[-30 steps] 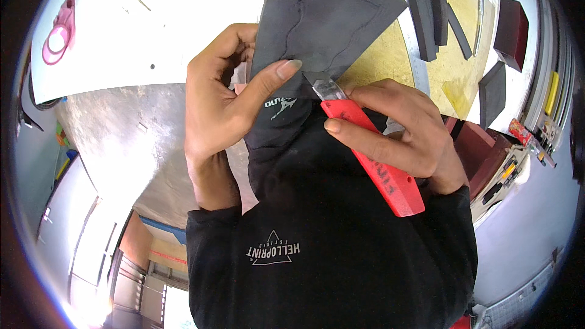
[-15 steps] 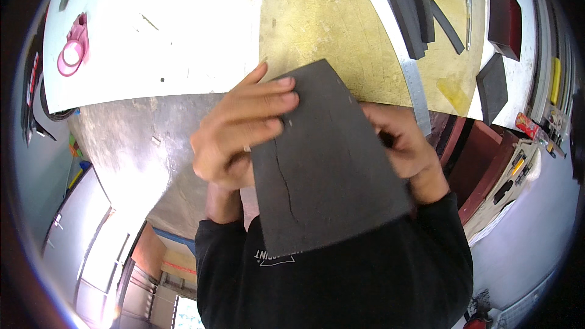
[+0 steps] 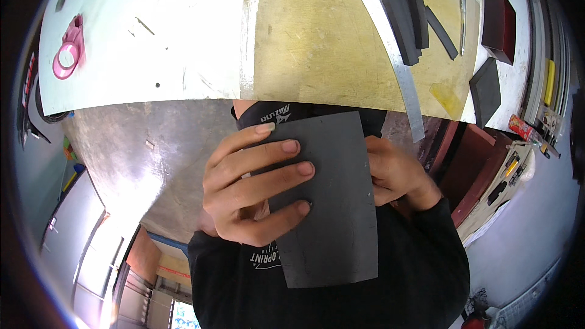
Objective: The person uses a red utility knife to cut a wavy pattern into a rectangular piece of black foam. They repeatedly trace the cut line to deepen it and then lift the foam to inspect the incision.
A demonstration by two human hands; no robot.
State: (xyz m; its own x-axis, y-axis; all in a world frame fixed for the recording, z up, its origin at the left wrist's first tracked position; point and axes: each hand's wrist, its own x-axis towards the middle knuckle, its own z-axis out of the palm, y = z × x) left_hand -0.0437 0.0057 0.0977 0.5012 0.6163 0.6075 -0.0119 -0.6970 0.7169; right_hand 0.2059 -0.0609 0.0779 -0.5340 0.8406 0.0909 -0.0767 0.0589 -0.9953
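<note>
A stiff matte black foam-like sheet is held upright in front of my chest, just off the near edge of the table. My left hand grips it by its left side, with spread fingers lying across the face and the thumb hidden behind. At the opposite edge is my right hand, its fingers curled and partly covered by the sheet. It appears to pinch that edge from behind. Small pale nicks mark the sheet near its right edge.
On the table's yellow mat lie a steel ruler overhanging the edge, several black strips and a slim pen-like tool. A dark red block and another black piece sit at right. A pink tape dispenser lies at left.
The sheet has come lower, away from the table, and turned more upright. The long dark line on its face no longer shows. My left fingers now spread farther across it.
</note>
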